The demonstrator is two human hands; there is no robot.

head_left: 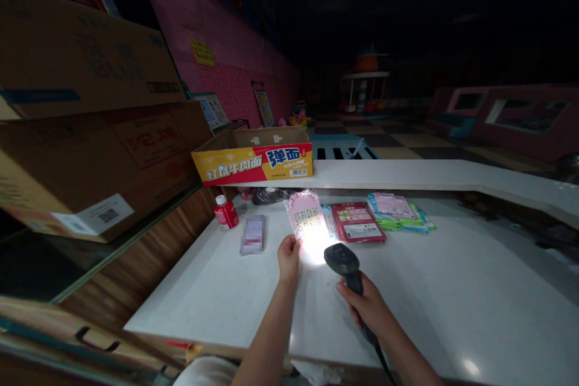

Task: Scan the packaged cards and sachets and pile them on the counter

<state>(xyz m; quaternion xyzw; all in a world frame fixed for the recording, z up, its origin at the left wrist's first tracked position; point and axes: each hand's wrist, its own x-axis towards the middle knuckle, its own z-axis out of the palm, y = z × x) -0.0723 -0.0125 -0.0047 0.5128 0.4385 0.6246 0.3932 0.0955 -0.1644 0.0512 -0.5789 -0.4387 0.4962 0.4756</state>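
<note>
My left grip (289, 260) is pinching the lower left edge of a clear packet (304, 211) with a pink top; whether it is lying on the white counter (217, 307) or hanging just above it, I cannot tell. My right grip (365, 300) is curling round the handle of a black scanner (341, 259), whose head is pointing towards the packet. Bright light is washing out the packet's lower part. I am judging the reading of this packet to be under way; nothing is showing me whether it has gone through. Just to the right, a red packet (359, 222) is lying flat, and beyond it a loose pile of green and pink packets (402, 214) is spreading out. Neither grip is touching those, and I cannot tell which are done and which are waiting. On the left, a red bottle (226, 214) is standing near a blurred rectangular item (253, 234).
</note>
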